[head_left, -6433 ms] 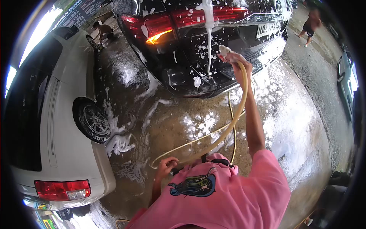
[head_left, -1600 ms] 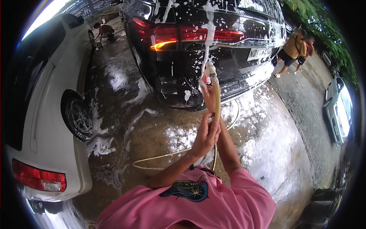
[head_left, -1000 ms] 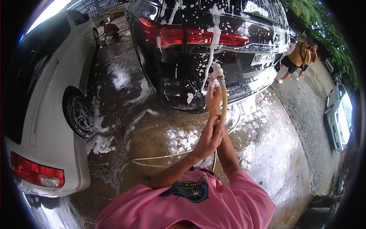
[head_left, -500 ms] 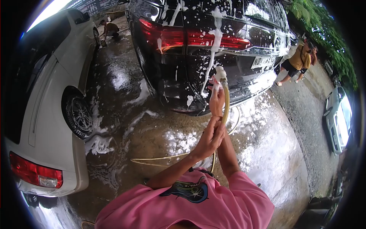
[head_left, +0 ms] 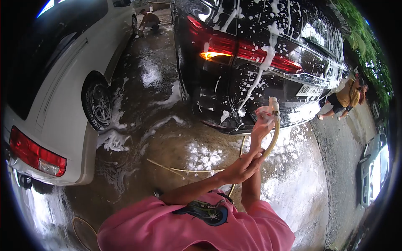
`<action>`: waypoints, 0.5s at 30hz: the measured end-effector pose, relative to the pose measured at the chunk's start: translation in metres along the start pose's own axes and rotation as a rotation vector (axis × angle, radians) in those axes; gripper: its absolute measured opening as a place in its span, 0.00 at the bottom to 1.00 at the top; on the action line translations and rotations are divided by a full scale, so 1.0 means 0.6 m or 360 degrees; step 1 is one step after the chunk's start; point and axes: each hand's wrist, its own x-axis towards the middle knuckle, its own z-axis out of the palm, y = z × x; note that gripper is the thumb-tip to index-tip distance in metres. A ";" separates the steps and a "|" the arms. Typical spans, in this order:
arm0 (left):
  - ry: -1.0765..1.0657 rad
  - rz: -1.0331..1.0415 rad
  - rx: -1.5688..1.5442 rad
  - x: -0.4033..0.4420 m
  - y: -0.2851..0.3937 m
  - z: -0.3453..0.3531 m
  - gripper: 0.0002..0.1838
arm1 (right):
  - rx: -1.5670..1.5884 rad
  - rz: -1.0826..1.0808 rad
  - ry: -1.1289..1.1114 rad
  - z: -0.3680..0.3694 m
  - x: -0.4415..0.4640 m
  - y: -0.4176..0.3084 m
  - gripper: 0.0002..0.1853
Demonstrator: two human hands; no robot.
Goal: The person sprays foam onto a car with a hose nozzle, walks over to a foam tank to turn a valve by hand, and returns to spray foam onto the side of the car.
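Note:
My right hand [head_left: 263, 125] is closed around a spray nozzle [head_left: 274, 103] with a whitish head, held out toward the back of a dark, foam-streaked car [head_left: 211, 83]. From its fitting a yellowish hose [head_left: 274, 140] bends down to my left hand [head_left: 244, 168]. That hand is closed at my right wrist, where the hose passes into its fingers. White foam runs down across the car's red tail light [head_left: 268, 58], and an amber light glows at its left end. Part of the nozzle's body is hidden by my right fingers.
A white vehicle [head_left: 63, 96] stands on the left. Foam [head_left: 205, 155] and more hose [head_left: 197, 170] lie on the wet concrete. One person [head_left: 149, 20] crouches at the far left; other people [head_left: 347, 96] stand on the right. A light-coloured car [head_left: 372, 167] is parked beyond.
My view has shifted left, so the cars appear farther right. The amber light on the dark car has come on. Both hands keep their hold, and the nozzle sits lower in view.

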 end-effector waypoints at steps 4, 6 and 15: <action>-0.0025 0.0093 0.0119 -0.007 -0.012 0.012 0.15 | 0.0304 0.0399 0.0128 0.012 -0.032 0.004 0.10; -0.0062 -0.0112 0.0015 -0.012 -0.011 0.016 0.15 | 0.0553 0.0662 -0.0236 0.007 -0.035 0.016 0.11; 0.0694 -0.0167 0.0216 -0.122 0.020 -0.095 0.18 | 0.1316 0.1781 -0.0551 0.042 -0.151 0.116 0.33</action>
